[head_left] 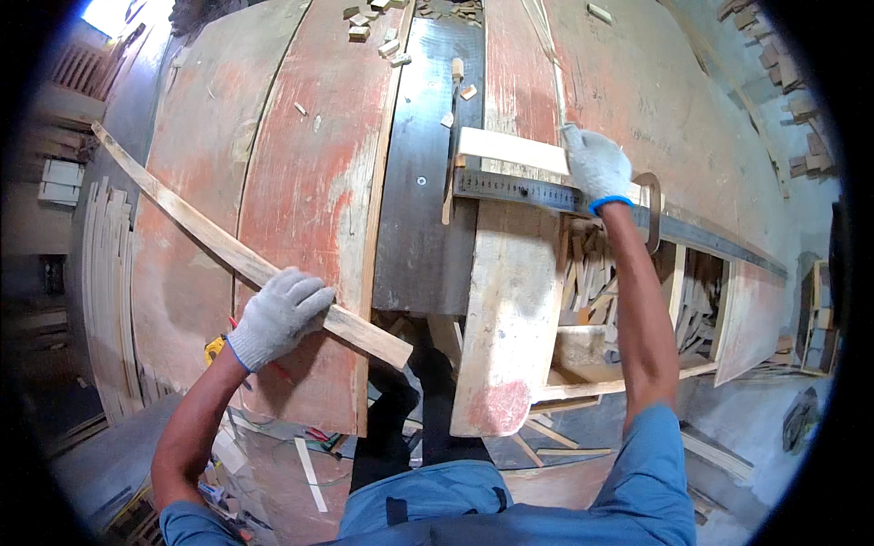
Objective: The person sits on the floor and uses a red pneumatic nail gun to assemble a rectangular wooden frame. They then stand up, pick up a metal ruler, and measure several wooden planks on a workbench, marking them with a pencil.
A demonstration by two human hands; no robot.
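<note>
My left hand (284, 314), in a pale knit glove, is closed over a long, slightly curved wooden slat (196, 218). The slat lies diagonally across the worn red-and-tan bench, its near end reaching over the gap in front of me. My right hand (598, 166), in a glove with a blue cuff, grips the right end of a short pale wooden board (510, 149). That board lies just beyond a metal ruler bar (519, 189) with its left end by the slot in a dark metal plate (419, 246). My right fingertips are partly hidden.
Small wood offcuts (360, 27) lie scattered at the far end of the plate. A pale plank (510, 318) stands out toward me. Below my right forearm, an open compartment (587, 346) holds many scraps. Stacked strips (107, 291) stand at left; a yellow tape measure (215, 348) sits by my left wrist.
</note>
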